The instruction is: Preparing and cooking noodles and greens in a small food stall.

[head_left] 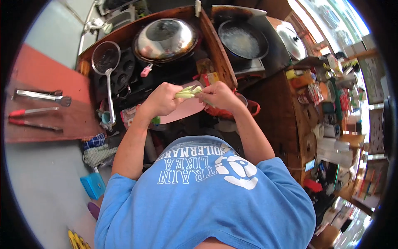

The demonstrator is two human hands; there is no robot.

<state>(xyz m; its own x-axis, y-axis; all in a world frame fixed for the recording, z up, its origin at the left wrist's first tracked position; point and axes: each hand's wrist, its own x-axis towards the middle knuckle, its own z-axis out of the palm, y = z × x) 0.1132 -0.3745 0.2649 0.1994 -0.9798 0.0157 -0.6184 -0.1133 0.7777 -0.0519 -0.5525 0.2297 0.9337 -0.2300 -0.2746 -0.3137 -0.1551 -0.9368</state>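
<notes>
My left hand (163, 99) is closed in a fist around a small bunch of pale green vegetable stalks (187, 93). Their cut-looking ends poke out to the right of the fist. My right hand (219, 97) pinches at those ends, its thumb and fingers pressed together, so the two hands nearly meet. Beneath them is a flat pink board or tray (179, 113), partly covered by my left wrist. What sits inside my left fist is hidden.
Ahead stands a wok under a domed metal lid (166, 39), with a pink-handled tool beside it. A long-handled strainer (109, 83) lies to its left. Right of a wooden partition (217, 47) is a dark pan of bubbling liquid (242, 40). Tongs (41, 96) rest on the left board.
</notes>
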